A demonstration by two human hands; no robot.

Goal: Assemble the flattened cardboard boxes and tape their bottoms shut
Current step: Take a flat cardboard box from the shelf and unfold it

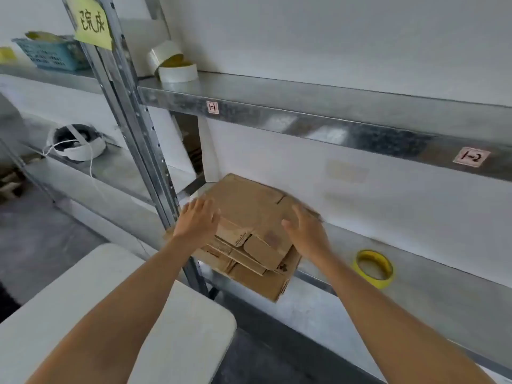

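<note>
Logged blue basket far left, high up; white reel with loose cord lower down on left shelf; yellow handwritten note stuck near top of metal upright. Noted white table at lower left, under left forearm. Spotted two white tape rolls on upper shelf just right of upright, one leaning on the other. Found left hand released, fingers straight and spread, grasping nothing, at left edge of stack of flattened cardboard boxes; could not tell contact through blur. Marked stack lying flat on lower shelf just right of upright, near end overhanging shelf front, sheets fanned unevenly. Saw label 1-1 on upper shelf lip above stack. Found right hand released too, fingers loosely bent, nothing gripped, at right edge of top sheet, contact unclear. Noted yellow tape roll lying on same lower shelf, right of stack, apart from it. Logged label 1-2 far right on upper shelf lip
</note>
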